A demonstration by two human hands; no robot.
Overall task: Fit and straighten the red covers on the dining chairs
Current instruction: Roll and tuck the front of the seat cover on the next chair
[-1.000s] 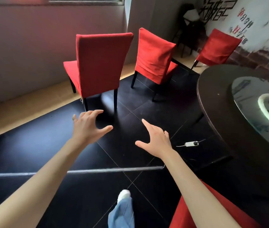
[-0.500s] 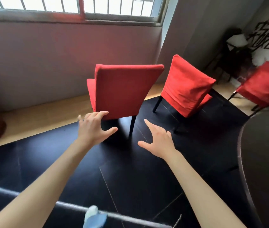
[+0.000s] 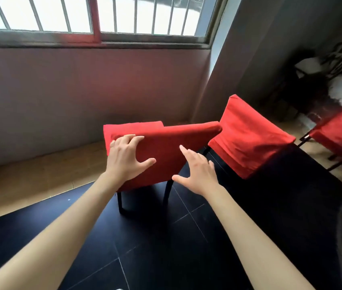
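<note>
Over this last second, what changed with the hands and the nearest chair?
The person closed in on the nearest chair: the left hand now overlaps its top left corner, the right hand its back. Neither shows a clear grip. Both hands stayed spread; the other two chairs kept their places.

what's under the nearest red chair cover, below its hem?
Below the hem of the nearest red cover, two dark chair legs stand on the black tiled floor. The frame and padding inside are hidden by fabric; any front legs are out of sight.
</note>
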